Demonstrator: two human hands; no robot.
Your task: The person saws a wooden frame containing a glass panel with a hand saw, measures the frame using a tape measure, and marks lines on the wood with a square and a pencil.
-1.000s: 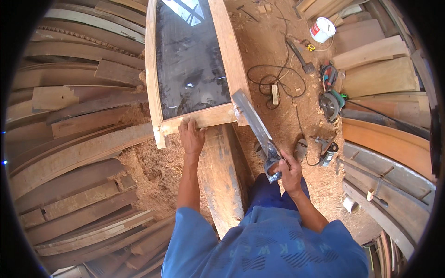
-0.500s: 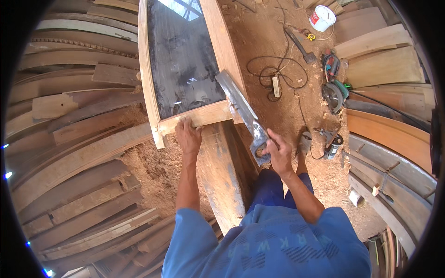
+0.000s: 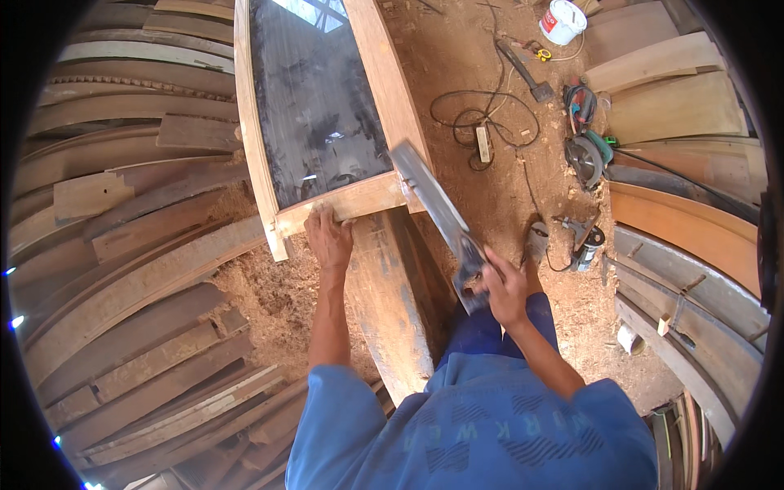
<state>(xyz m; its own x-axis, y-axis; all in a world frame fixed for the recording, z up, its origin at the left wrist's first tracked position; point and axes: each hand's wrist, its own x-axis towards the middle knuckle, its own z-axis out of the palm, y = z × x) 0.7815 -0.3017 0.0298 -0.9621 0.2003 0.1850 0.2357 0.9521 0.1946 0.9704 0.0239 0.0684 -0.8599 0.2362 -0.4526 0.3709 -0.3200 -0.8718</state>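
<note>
A wooden frame point(image 3: 400, 106) with a dark glossy panel point(image 3: 314, 106) lies on a thick timber beam point(image 3: 380, 302). My left hand point(image 3: 330, 237) grips the frame's near rail, fingers curled over its top edge. In my right hand point(image 3: 505, 290) is the handle of a handsaw point(image 3: 433, 200), held slanting from upper left to lower right. The saw's blade lies against the frame's near right corner, where the rail's end meets the long right side. Its teeth are too blurred to make out.
Stacked boards point(image 3: 147, 204) line the left, and more planks point(image 3: 678, 106) stand on the right. On the sawdust-covered floor are a circular saw point(image 3: 585, 159), a power strip point(image 3: 483, 144) with a coiled cord, a hammer-like tool point(image 3: 527, 73) and a white bucket point(image 3: 562, 23).
My right hand has drawn the handsaw back toward me and slightly right along the frame's corner. My left hand keeps its hold on the near rail.
</note>
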